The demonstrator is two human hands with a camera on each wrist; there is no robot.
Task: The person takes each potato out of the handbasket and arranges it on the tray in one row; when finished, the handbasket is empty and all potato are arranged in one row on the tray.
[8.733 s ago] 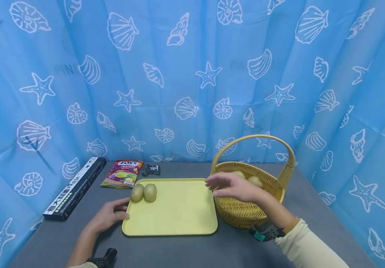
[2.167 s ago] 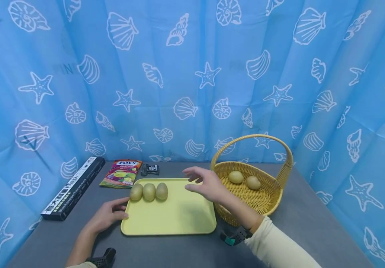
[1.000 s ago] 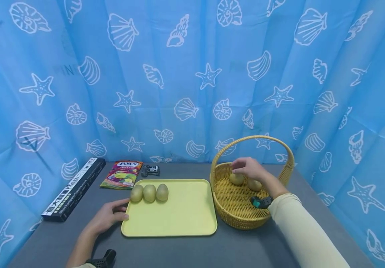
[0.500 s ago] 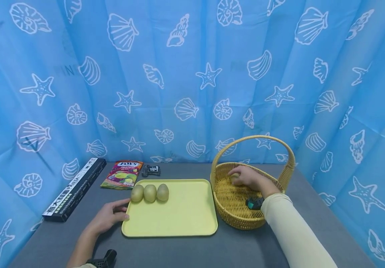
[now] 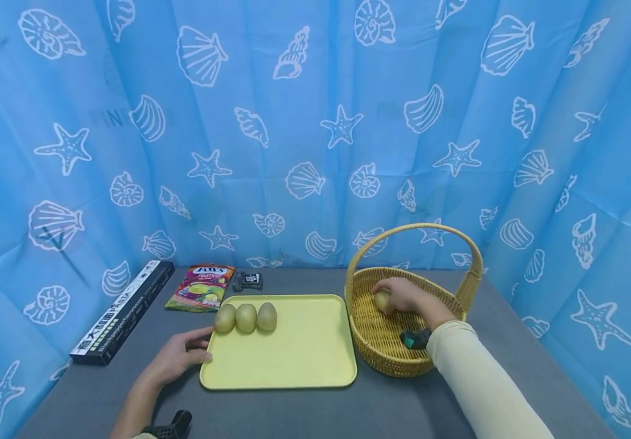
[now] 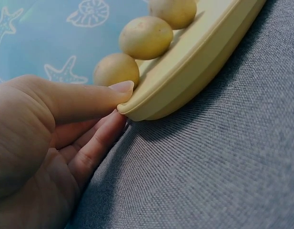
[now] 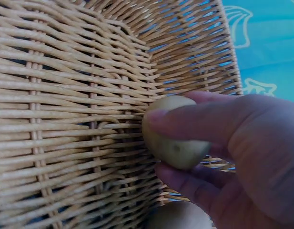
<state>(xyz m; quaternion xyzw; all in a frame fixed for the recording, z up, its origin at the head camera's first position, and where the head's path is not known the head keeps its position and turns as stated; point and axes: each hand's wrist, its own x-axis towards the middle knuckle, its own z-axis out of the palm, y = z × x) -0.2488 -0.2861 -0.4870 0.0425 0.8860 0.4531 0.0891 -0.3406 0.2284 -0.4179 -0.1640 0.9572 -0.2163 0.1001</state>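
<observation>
In the basket, my right hand [image 5: 407, 297] holds a potato [image 7: 181, 150], its thumb across the top and fingers curled beneath. A second potato [image 7: 179, 217] lies beside it, showing at the bottom of the right wrist view; in the head view the hand hides it. The wicker basket [image 5: 392, 367] with a tall handle stands right of the yellow tray [image 5: 299, 360]. Three potatoes [image 5: 246, 318] sit in a row at the tray's far left corner. My left hand [image 5: 175, 358] pinches the tray's left edge, thumb [image 6: 96, 98] on the rim and fingers below.
Behind the tray lie a candy bag [image 5: 201, 288] and a small black packet [image 5: 248, 280]. A long black box [image 5: 123, 314] lies at the left. A blue shell-print curtain [image 5: 315, 134] hangs behind the grey table [image 5: 293, 414].
A third potato has joined the row on the tray. My right hand went from above the tray back into the basket and has taken hold of a potato. The left hand stays put.
</observation>
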